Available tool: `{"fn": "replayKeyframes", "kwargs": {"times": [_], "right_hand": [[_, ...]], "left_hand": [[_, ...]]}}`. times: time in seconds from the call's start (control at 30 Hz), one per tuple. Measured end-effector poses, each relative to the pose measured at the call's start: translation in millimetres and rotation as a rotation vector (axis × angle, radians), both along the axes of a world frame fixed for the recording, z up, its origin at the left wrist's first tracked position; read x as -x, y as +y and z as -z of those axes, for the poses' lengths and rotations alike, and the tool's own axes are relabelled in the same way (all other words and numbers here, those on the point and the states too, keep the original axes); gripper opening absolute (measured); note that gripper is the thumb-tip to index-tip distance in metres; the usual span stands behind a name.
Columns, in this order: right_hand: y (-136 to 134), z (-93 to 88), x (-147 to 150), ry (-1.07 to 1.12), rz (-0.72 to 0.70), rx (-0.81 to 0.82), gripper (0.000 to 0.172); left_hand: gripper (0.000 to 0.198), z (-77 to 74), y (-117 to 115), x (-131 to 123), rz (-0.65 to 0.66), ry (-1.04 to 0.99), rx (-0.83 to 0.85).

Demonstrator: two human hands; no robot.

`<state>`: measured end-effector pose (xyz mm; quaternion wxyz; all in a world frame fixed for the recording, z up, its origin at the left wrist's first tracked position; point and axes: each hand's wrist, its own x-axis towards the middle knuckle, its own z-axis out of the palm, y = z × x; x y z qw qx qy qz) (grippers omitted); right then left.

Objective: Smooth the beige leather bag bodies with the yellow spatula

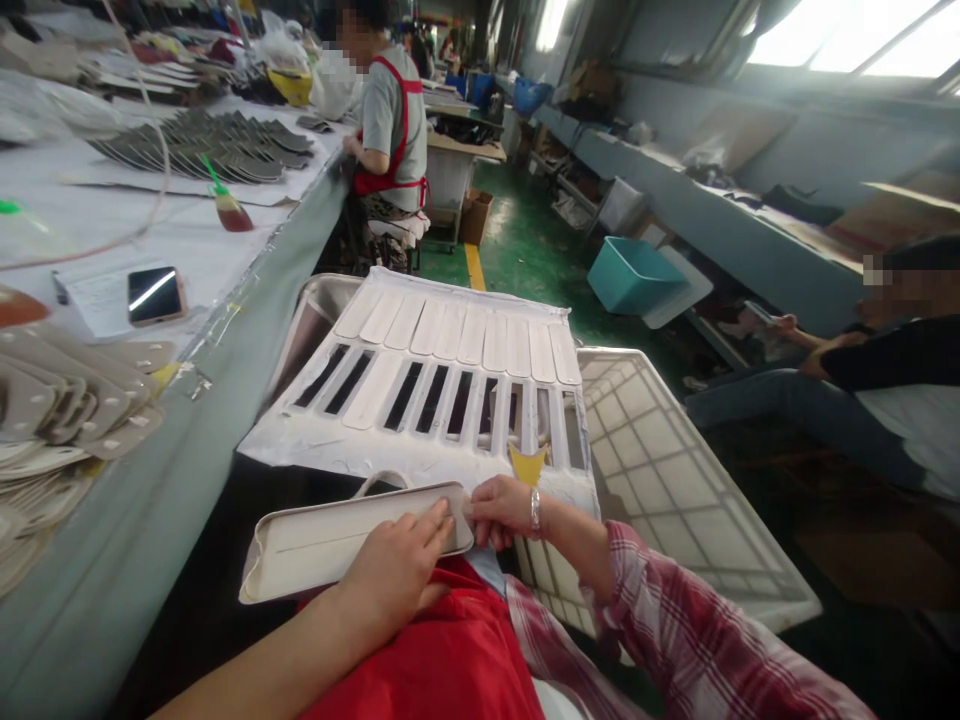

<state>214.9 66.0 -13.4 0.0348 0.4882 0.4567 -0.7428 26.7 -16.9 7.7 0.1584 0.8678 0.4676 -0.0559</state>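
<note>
A long pale flat piece with curled edges (322, 545) lies across my lap. My left hand (394, 570) rests on its right part, fingers stretched along the surface. My right hand (504, 510), a bracelet on the wrist, pinches the right end of the same piece with closed fingers. Just beyond my hands lies a white board (405, 445) with rows of pale strips and dark slots, and a small yellow piece (527, 465) sits at its near edge.
A grey workbench (150, 450) runs along my left with stacked insole-like pieces (60, 410), a phone (155, 295) and a brush (229, 208). A white mesh tray (675, 480) sits to my right. One person sits ahead in a red apron, another at the far right.
</note>
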Motion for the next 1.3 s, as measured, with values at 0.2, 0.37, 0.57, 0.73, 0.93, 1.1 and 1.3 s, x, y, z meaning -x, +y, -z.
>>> {"fn": "replayKeyframes", "kwargs": {"times": [0.2,0.37,0.57,0.73,0.93,1.1,1.3], "right_hand": [[3,-32.5,27,-0.300,-0.221,-0.054,0.034],[7,-33.7,30,-0.289,-0.293,-0.043,0.030],[20,-20.6,23,-0.263,-0.300,0.034,0.026],[24,-11.1,19,-0.180,-0.250,-0.024,0.031],[16,-8.0,14,-0.167,-0.190,-0.100,0.030],[17,-20.9,16,-0.168,-0.203,-0.872,0.020],[16,-24.2,28,-0.053,-0.568,-1.405,0.016]], "left_hand": [[0.063,-13.9,-4,27,-0.053,-0.266,0.113],[0.028,-9.4,-31,133,-0.964,-0.976,0.084],[0.038,27.2,-45,181,-1.115,-1.165,0.690],[0.039,18.1,-32,175,-1.126,-1.005,0.783],[0.040,7.8,-4,198,-0.765,-0.606,0.698],[0.051,-14.4,36,154,-0.377,-0.512,0.288],[0.025,-7.2,65,63,-0.122,-0.570,0.354]]}}
